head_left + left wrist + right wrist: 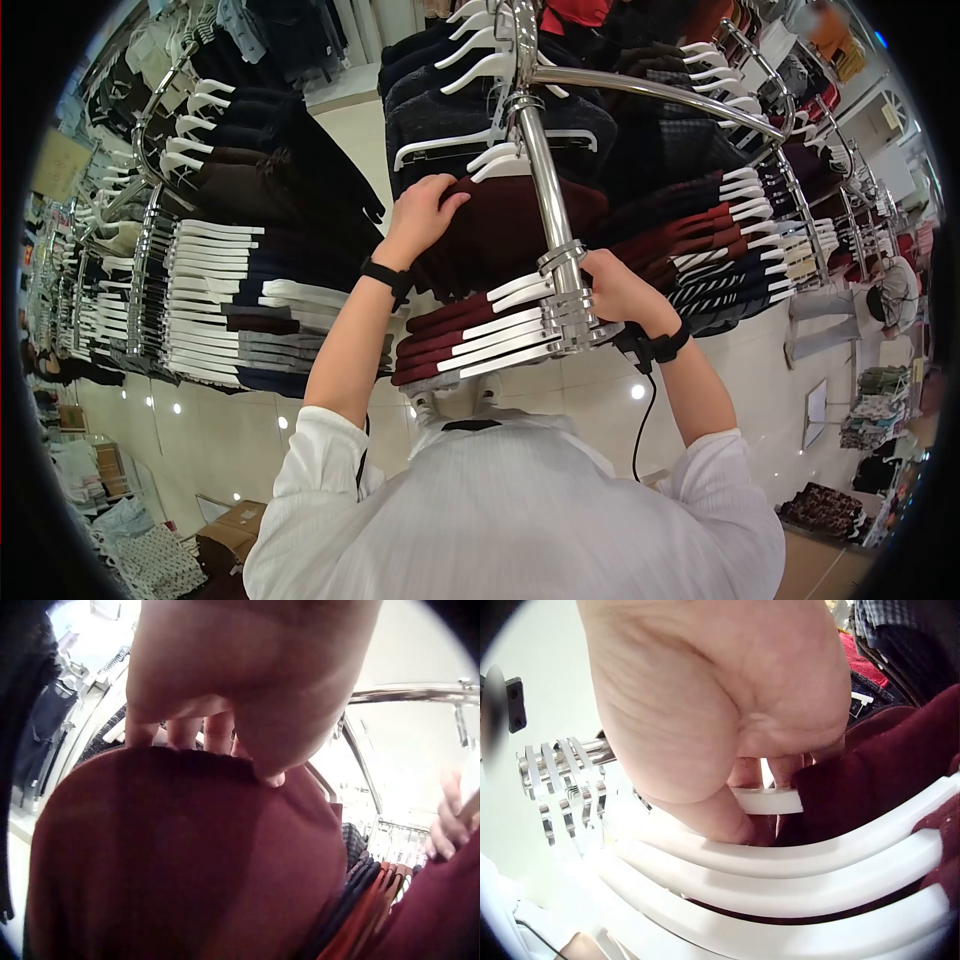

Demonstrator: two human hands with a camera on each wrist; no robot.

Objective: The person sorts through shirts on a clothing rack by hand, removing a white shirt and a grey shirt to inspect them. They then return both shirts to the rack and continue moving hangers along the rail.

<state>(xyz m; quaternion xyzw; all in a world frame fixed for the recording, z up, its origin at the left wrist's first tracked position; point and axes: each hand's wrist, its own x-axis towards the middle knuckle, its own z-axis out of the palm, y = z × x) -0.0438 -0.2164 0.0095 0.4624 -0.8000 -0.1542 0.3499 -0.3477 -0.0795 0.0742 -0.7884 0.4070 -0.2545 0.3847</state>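
A dark red sweater (510,225) hangs on a white hanger from the chrome rail (548,200) in front of me. My left hand (428,212) grips its left shoulder; in the left wrist view the left hand (225,750) has fingers and thumb curled over the top of the sweater (172,855). On the other side of the rail my right hand (612,288) reaches in. In the right wrist view the right hand (757,787) curls its fingers round a white hanger (772,801) bearing dark red cloth (885,772). Several more white hangers (500,335) with red garments hang nearer me.
Dark garments (450,110) fill the rail beyond the sweater. Another full rack (200,290) stands to the left and more racks (760,230) to the right. A cardboard box (235,525) sits on the tiled floor (200,430). A person (895,290) stands far right.
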